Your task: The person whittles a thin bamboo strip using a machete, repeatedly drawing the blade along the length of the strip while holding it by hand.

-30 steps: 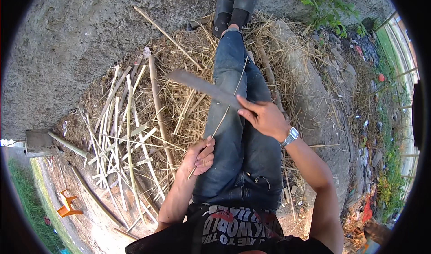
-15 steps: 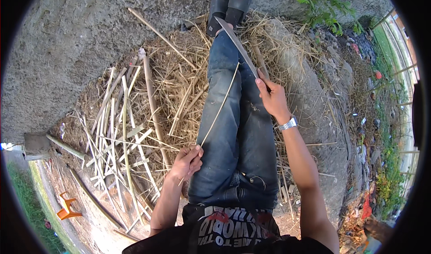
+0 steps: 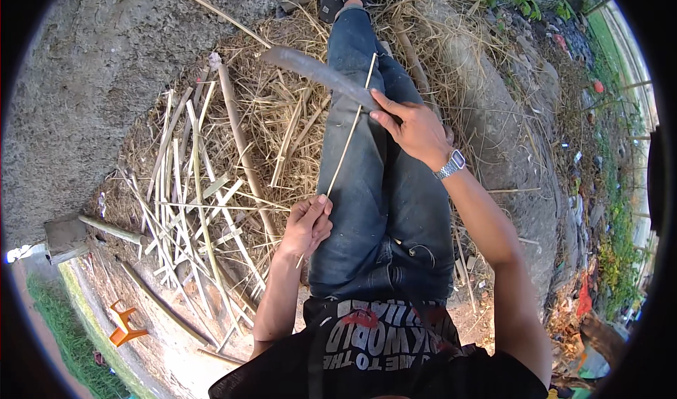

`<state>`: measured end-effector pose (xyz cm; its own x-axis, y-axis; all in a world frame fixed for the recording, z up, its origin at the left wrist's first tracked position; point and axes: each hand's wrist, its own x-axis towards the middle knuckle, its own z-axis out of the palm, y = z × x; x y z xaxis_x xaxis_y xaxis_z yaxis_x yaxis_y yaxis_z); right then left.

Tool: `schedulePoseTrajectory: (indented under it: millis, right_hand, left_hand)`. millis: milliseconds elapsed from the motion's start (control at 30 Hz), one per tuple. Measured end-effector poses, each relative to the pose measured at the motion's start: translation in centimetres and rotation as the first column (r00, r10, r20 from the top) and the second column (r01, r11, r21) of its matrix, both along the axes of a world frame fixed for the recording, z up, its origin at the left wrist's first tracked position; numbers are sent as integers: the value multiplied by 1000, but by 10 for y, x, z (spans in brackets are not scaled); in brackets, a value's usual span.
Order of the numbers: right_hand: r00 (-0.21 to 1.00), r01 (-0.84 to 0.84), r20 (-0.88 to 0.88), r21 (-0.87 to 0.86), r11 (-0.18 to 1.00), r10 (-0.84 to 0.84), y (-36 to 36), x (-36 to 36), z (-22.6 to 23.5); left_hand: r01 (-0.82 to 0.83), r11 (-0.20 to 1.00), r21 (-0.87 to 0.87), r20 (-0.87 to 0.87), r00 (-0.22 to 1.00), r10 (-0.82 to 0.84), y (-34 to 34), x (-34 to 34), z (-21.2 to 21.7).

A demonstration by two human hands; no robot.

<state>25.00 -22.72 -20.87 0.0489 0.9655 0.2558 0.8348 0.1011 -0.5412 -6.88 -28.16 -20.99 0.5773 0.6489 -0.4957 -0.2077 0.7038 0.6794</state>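
I sit on the ground with my legs in blue jeans (image 3: 367, 187) stretched out. My left hand (image 3: 307, 226) pinches the near end of a thin pale bamboo strip (image 3: 349, 134) that runs up over my left thigh. My right hand (image 3: 412, 127) grips the handle of a long curved dark knife (image 3: 317, 74). The blade points left and lies across the strip's far end, above my knees.
Split bamboo sticks and slivers (image 3: 190, 194) lie in a heap on my left, on dry straw (image 3: 282, 117). A thicker bamboo pole (image 3: 243, 145) crosses them. Bare concrete (image 3: 92, 67) is at far left. An orange object (image 3: 123, 323) lies at lower left. Litter and weeds (image 3: 599, 187) are on the right.
The knife has swung from pointing toward my feet half a second ago to lying crosswise, blade to the left. My left hand still holds the strip at my thigh.
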Motion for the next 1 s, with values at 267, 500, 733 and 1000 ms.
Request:
schedulePoseTrajectory:
  millis: [267,500,733,1000]
  right_hand:
    - [994,-107,5,-55,993,108,-2,-2,3]
    - [968,210,-106,-152,966,-227,39,38,-2]
    - [893,168,-397,-140,976,-210,21,37,6]
    - [980,-189,-81,-127,974,180,-37,-20,4]
  left_hand:
    - [15,994,-112,48,999,-10,0,-10,-1]
    - [40,984,-171,94,995,-24,-12,-23,8]
    - [22,991,-133,19,1000,-20,-12,-19,7]
    - [-5,999,-54,-78,997,0,9,9,12]
